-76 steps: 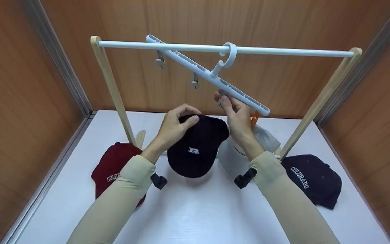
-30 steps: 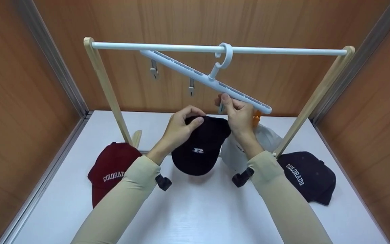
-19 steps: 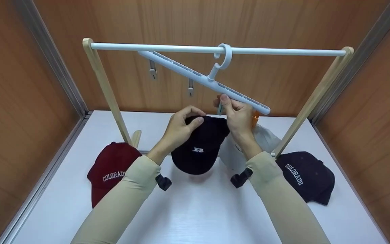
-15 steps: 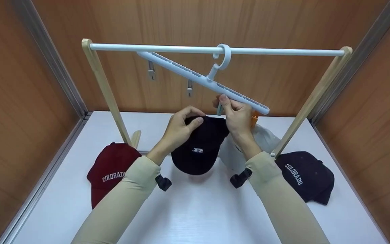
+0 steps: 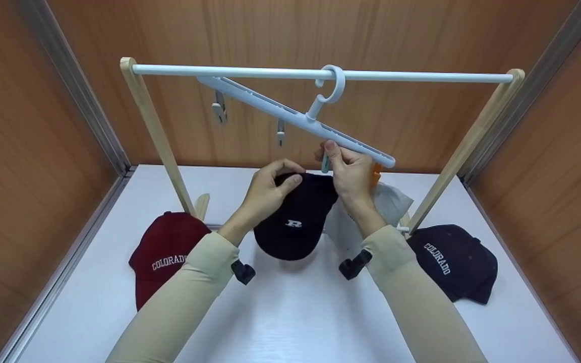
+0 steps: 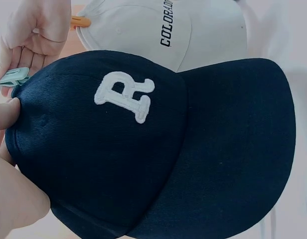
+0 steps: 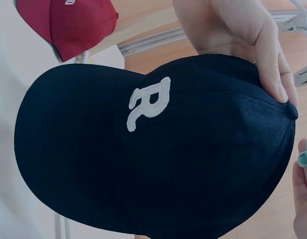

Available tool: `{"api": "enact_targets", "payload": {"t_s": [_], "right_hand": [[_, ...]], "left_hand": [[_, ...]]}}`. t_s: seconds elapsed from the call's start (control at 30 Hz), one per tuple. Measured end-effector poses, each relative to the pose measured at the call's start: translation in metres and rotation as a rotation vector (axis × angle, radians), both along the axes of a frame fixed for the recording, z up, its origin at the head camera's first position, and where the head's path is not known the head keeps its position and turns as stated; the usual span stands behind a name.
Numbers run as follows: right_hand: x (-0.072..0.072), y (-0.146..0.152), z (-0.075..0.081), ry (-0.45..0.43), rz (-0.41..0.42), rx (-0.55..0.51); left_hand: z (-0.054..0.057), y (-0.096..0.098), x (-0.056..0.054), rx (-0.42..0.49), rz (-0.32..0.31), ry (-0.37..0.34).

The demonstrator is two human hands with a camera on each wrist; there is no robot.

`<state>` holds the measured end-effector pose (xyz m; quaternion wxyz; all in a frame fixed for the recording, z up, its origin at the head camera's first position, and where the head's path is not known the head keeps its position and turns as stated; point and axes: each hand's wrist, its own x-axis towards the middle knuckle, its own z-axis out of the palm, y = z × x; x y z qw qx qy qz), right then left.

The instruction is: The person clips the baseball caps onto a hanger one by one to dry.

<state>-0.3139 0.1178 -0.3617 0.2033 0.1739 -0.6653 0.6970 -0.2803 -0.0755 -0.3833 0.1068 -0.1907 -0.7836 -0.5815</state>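
Now that our R hand (image 5: 352, 174), pinching the teal clip (image 5: 326, 163), has drawn it lower, it's nr the navy baseball cap (image 5: 295, 201) our L hand (image 5: 268, 186) pinches, prob. unattached yet.

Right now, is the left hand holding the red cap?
No, the left hand holds the dark R cap while the red cap lies on the table.

Your left sleeve (image 5: 174, 307) and right sleeve (image 5: 424, 297) are pale khaki, long and fairly close-fitting, lightly creased near the cuffs (image 5: 220, 248). Your left hand (image 5: 266, 190) and right hand (image 5: 352, 176) are bare. A small black angular block (image 5: 243, 273) shows beside the left cuff, a matching block (image 5: 352, 267) beside the right; each may be two joined pieces, hard to tell at this size.
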Motion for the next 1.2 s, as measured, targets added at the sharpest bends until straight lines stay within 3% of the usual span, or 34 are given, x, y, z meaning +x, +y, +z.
{"api": "enact_targets", "payload": {"t_s": [0.67, 0.93, 1.2], "right_hand": [[-0.001, 0.003, 0.000, 0.014, 0.046, -0.009], [-0.005, 0.012, 0.001, 0.023, 0.020, 0.038], [-0.005, 0.008, 0.000, -0.009, 0.047, -0.014]], "left_hand": [[0.000, 0.004, -0.002, -0.011, -0.004, 0.010], [0.003, 0.007, -0.002, -0.015, 0.006, 0.000], [0.006, 0.012, -0.005, -0.026, -0.007, 0.028]]}}
